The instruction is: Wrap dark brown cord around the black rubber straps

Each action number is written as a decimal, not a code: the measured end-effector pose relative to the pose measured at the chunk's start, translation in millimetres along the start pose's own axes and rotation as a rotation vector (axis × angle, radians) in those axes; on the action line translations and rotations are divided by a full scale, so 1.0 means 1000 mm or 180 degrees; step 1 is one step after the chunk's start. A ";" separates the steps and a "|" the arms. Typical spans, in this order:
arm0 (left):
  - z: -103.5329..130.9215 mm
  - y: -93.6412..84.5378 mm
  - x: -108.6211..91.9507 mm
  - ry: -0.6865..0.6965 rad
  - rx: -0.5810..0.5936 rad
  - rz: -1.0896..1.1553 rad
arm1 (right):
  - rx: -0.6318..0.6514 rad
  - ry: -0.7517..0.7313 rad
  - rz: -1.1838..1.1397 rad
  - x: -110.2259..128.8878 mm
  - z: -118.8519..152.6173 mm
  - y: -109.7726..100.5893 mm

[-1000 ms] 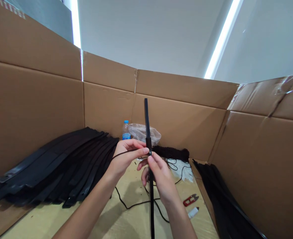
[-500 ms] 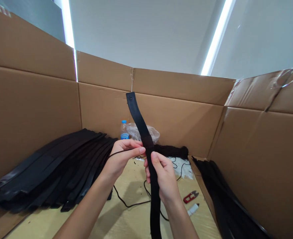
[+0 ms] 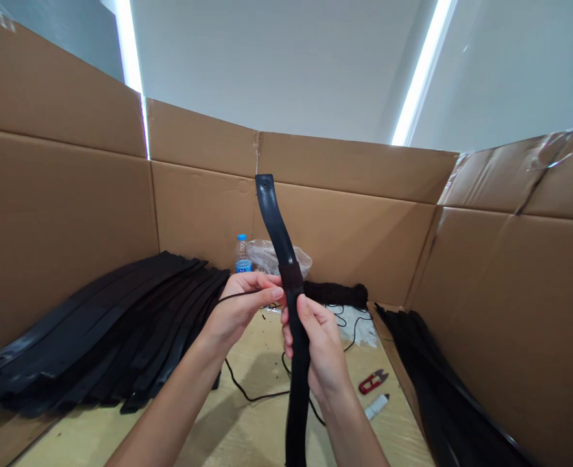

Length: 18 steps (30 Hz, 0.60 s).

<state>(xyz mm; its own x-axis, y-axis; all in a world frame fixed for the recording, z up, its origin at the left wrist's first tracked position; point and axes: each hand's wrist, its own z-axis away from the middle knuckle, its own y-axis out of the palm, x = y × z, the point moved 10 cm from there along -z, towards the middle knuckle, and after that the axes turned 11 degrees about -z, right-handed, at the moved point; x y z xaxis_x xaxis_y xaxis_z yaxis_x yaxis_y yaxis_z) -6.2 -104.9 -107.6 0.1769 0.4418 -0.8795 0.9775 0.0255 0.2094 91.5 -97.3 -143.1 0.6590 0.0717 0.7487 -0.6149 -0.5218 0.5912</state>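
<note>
A long black strap [image 3: 299, 383] stands nearly upright before me, its smooth upper end curving left and showing a small hole. Around its upper part is a dark wrapped band [image 3: 292, 275]. My right hand [image 3: 321, 337] grips the strap just below that band, thumb in front and fingers behind. My left hand [image 3: 242, 305] pinches a thin black cord [image 3: 238, 296] between thumb and fingers, its fingertips close against the strap's left edge. More of the cord loops over the table behind the strap. The fingertips behind the strap are partly hidden.
Many black straps lie piled at left [image 3: 111, 324], with another bunch [image 3: 427, 370] at right. Red thread snips [image 3: 373, 381] and a white marker-like tube [image 3: 377, 407] lie on the table. A water bottle [image 3: 243, 254], plastic bag [image 3: 267, 256] and black cord bundle [image 3: 338, 294] sit near the cardboard wall [image 3: 354, 233].
The strap has turned and tilted slightly, its top end shifting right and its lower part left. Both hands keep their hold in nearly the same place.
</note>
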 end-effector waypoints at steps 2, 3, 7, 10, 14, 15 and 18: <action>0.001 0.005 -0.002 0.0037 0.0125 0.0023 | 0.0107 0.0255 -0.0277 -0.007 0.001 0.004; 0.001 0.007 -0.002 0.0040 0.0176 0.0027 | 0.0190 0.0405 -0.0406 -0.012 0.001 0.007; 0.002 0.012 -0.002 0.0024 0.0293 0.0073 | 0.0534 0.0856 -0.0711 -0.030 0.004 0.020; 0.002 0.007 -0.003 -0.0002 0.0205 0.0066 | 0.0621 0.0831 -0.0343 -0.033 0.000 0.019; 0.002 -0.003 -0.005 -0.0017 0.0076 0.0189 | 0.0379 -0.0135 0.1294 0.019 -0.003 0.002; 0.002 -0.005 -0.006 -0.0010 0.0069 0.0220 | 0.0216 -0.0480 0.1608 0.042 0.003 -0.003; 0.000 -0.008 -0.006 -0.0029 0.0087 0.0214 | -0.0218 -0.1535 0.1937 0.114 0.044 -0.021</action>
<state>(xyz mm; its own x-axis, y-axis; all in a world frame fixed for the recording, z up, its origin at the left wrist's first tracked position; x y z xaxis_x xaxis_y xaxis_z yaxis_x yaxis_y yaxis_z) -15.5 -107.4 -104.3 0.2430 0.4335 -0.8678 0.9662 -0.0286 0.2563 198.1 -115.9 -83.4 0.3030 -0.5962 0.7435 -0.9437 -0.2962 0.1471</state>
